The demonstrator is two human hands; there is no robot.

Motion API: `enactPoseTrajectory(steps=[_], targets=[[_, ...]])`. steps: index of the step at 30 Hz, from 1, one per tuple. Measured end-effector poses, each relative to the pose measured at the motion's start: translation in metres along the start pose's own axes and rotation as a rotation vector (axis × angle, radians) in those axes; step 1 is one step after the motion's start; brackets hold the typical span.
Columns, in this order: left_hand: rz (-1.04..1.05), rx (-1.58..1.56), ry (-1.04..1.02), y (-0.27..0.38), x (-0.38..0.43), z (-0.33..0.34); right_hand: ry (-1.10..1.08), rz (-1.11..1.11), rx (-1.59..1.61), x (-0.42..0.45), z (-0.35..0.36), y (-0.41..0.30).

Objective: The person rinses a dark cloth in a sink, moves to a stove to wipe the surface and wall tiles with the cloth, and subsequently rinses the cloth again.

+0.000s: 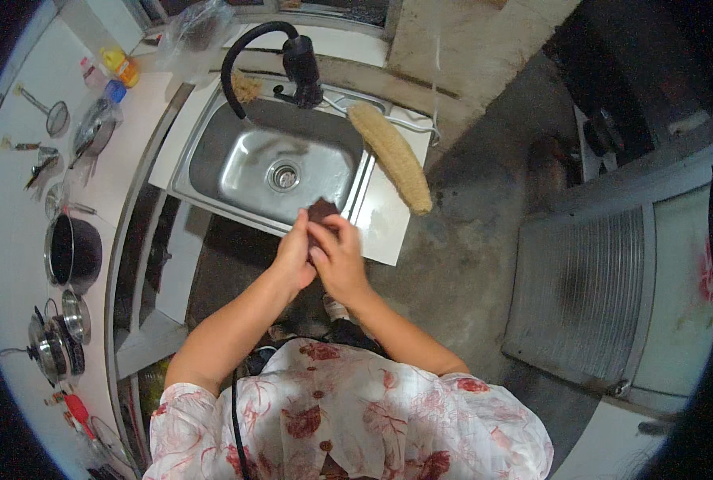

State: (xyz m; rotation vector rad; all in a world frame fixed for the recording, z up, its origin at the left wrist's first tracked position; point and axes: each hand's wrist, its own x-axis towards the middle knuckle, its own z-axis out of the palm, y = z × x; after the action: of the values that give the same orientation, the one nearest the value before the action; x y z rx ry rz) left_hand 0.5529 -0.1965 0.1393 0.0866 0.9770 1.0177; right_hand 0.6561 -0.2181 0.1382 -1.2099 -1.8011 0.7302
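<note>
Both my hands meet over the front edge of the stainless-steel sink (209, 159). My left hand (293, 255) grips a small dark brown piece (322, 210) from the left, and my right hand (341, 258) closes on it from the right. It may be a cloth or a scouring pad; fingers hide most of it. Beyond them lies the sink's drain (284, 176). A black flexible-neck faucet (302, 69) arches over the basin from the back. Along the basin's right side rests a long dried loofah (389, 159).
On the left counter (137, 114) stand a dark pot (83, 249), a lidded pan (44, 348), a steel bowl (75, 315) and a plastic-wrapped pan (95, 132). Strainers (58, 117) hang on the wall. A fibre scrubber (247, 88) sits behind the faucet. A ribbed-panel door (578, 294) stands at right.
</note>
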Motion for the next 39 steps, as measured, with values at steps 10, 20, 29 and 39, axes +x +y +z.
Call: enactPoseTrajectory(steps=[10,20,29,39], targets=[[0.169,1.171,-0.113,0.012,0.025,-0.054,-0.176,0.028,-0.542,-0.020,-0.058,0.124],[0.229,0.599,0.594,-0.018,-0.159,-0.318,-0.400,-0.252,-0.571,0.071,-0.023,0.114],[-0.035,1.169,0.812,-0.252,-0.278,-0.476,-0.987,-0.724,-0.973,0.157,0.020,0.141],[-0.100,0.886,0.962,-0.312,-0.331,-0.449,-0.656,0.035,0.298,0.179,0.083,0.080]])
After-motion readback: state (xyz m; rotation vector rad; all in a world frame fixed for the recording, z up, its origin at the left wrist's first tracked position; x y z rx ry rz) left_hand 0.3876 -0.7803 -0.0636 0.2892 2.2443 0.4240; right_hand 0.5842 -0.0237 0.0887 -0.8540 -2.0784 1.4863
